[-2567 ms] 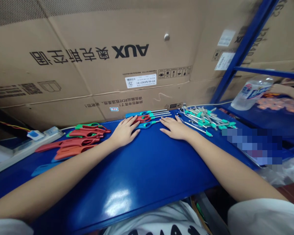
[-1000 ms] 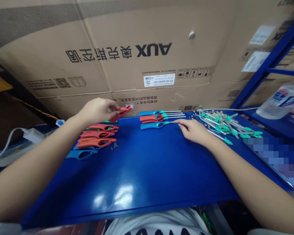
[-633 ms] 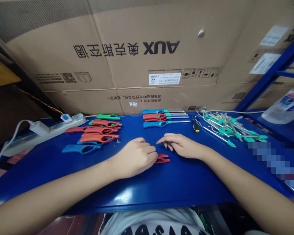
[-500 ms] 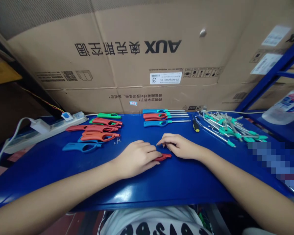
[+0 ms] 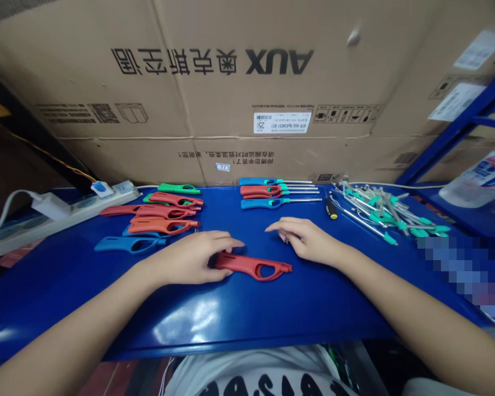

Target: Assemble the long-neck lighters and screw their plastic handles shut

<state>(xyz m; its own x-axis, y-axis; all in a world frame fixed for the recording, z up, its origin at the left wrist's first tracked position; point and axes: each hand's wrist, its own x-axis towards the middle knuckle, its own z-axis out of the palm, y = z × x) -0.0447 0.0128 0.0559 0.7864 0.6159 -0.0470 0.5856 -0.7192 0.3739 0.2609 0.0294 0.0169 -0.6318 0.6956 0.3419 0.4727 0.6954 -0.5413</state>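
A red lighter handle (image 5: pixel 247 264), with an oval trigger opening and no metal rod on it, lies on the blue table near the middle. My left hand (image 5: pixel 198 256) is at its left end, thumb along the near edge and index finger stretched out past the far edge, the fingers apart around the handle. Whether the hidden fingers touch it I cannot tell. To the right and farther back, my right hand (image 5: pixel 307 239) hovers or rests with its index finger extended and the others loosely curled; nothing shows in it.
Several coloured lighter handles (image 5: pixel 163 224) lie at the left, beside a white power strip (image 5: pixel 78 214). Lighters with rods (image 5: pixel 264 203) sit at the back. A screwdriver (image 5: pixel 330 208) and a pile of metal rods with green ends (image 5: pixel 381 212) are at the right. Cardboard (image 5: pixel 214 110) stands behind.
My left hand has slid left off most of the red lighter handle and its fingers have spread, uncovering it. My right hand has hardly moved. The view has shifted slightly.
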